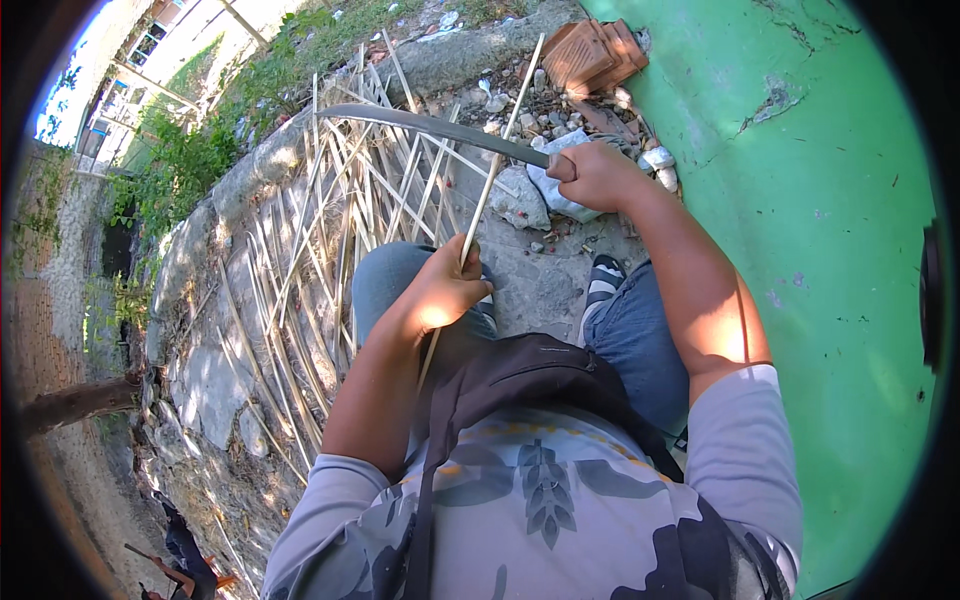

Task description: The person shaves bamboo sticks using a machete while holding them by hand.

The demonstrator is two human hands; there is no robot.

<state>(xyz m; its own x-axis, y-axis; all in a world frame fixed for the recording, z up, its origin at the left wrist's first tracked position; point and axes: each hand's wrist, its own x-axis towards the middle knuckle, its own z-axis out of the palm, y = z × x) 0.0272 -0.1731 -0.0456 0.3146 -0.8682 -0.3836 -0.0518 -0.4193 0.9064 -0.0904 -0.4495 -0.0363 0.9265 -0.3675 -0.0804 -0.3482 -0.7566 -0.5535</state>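
My left hand is closed round a long, thin pale strip, probably split bamboo, which slants up and away to the right; its lower end passes beside my left forearm. In my right hand is the handle of a machete. The long, slightly curved blade points left and crosses the strip above my left hand; whether they touch I cannot tell. Beyond and left of my left knee, many similar pale strips lie crisscrossed in a loose heap on the ground.
Rough stones and rubble lie ahead of my feet, near stacked orange clay tiles. A green wall or panel runs along my right. A low stone edge and green plants are at the left. Another person is far at lower left.
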